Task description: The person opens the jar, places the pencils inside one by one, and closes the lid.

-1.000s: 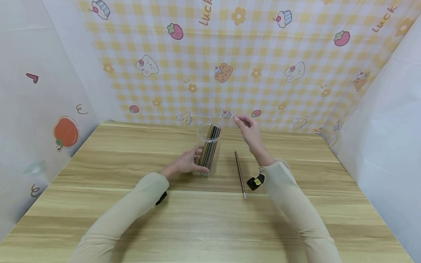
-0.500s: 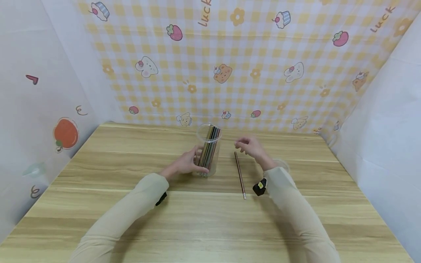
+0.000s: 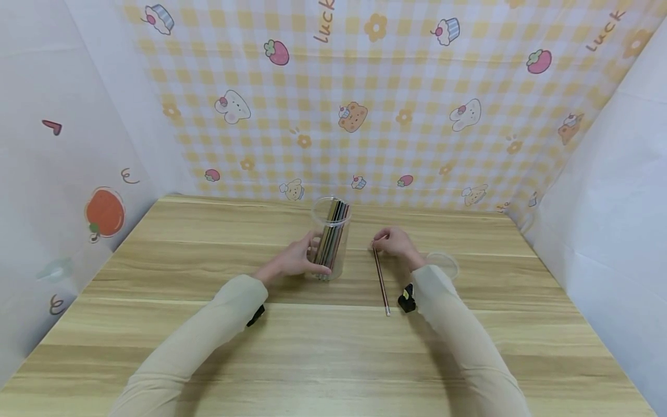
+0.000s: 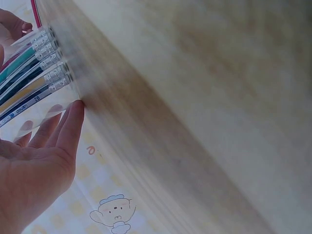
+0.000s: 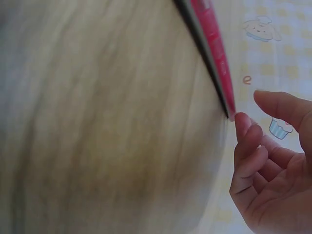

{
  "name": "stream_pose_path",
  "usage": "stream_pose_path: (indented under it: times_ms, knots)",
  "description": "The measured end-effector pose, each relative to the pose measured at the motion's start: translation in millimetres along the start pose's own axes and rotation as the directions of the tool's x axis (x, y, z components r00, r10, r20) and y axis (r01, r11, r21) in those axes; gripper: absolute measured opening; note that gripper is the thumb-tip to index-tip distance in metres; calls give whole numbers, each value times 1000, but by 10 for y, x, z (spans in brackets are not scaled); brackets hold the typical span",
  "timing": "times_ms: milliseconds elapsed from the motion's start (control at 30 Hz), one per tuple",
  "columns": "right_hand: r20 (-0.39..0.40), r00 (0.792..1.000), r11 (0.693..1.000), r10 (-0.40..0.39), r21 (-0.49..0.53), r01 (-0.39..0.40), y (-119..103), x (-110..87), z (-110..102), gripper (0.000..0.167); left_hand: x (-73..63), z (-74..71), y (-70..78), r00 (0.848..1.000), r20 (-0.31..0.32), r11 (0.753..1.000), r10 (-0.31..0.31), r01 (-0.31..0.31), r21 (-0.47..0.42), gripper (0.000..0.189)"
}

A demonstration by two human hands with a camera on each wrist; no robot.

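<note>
A clear plastic cup holds a bundle of pencils, leaning inside it with eraser ends down. My left hand grips the cup low on its side; in the left wrist view the fingers curve around its clear wall. To the right lies a single red and black striped pencil, its white-tipped eraser end toward me. At its far end is my right hand. In the right wrist view a fingertip meets the end of the pencil, while the thumb stands apart.
A clear round lid lies on the wooden table, partly behind my right sleeve. A checked yellow cloth hangs along the table's back edge. White sheets flank both sides.
My right hand has come down from above the table's back edge to the far end of the loose pencil. More of the lid shows. My left hand and the cup stay put.
</note>
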State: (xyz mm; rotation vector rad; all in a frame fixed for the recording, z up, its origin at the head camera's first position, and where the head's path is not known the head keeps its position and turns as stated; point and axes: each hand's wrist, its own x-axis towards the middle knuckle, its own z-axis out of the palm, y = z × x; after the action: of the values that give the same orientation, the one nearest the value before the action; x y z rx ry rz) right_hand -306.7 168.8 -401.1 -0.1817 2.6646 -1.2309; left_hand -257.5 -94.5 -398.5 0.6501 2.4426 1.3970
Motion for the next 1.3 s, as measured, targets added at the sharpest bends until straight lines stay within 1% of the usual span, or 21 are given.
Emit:
stream_pose_path:
  times_ms: [67,133,267,433,533,700,767,833,967,1100,1200,1300]
  knots:
    - [-1,1000,1000,24,-18,-24,6,14,5,21,3,2,8,1000,-1,1000,-12,12,8,82]
    - [0,999,999,36,-34,-36,12,20,4,22,38,13,-70,1000,-7,999,-18,18,28,83]
    - [-5,998,996,65,-55,-65,4,17,15,24,43,14,-73,1000,-9,998,-29,30,46,84]
    - [15,996,994,83,-65,-82,-27,18,47,26,44,13,-71,999,-8,998,-35,35,50,84]
    - [30,995,993,95,-71,-93,-43,28,58,23,40,11,-67,999,-6,998,-36,36,48,84]
    - [29,996,984,86,-160,-81,-67,49,70,13,35,8,-66,999,-5,999,-38,38,38,84]
    - [28,997,982,76,-177,-69,-73,49,68,11,35,8,-67,999,-6,999,-39,39,32,84]
    - [39,997,986,73,-155,-67,-75,40,59,13,36,9,-69,999,-7,999,-38,39,31,83]
    - [74,995,995,64,-78,-58,-63,11,16,20,35,12,-72,999,-7,999,-33,33,32,83]
    - [97,995,999,26,-31,-23,-39,-8,-37,25,34,16,-75,1000,-5,999,-22,22,30,82]
    - [102,995,998,-10,55,4,-26,-11,-78,28,36,16,-81,1000,-6,999,-19,20,33,81]
    - [114,993,986,-38,167,18,-25,-19,-120,31,38,13,-87,1000,-5,999,-16,16,34,81]
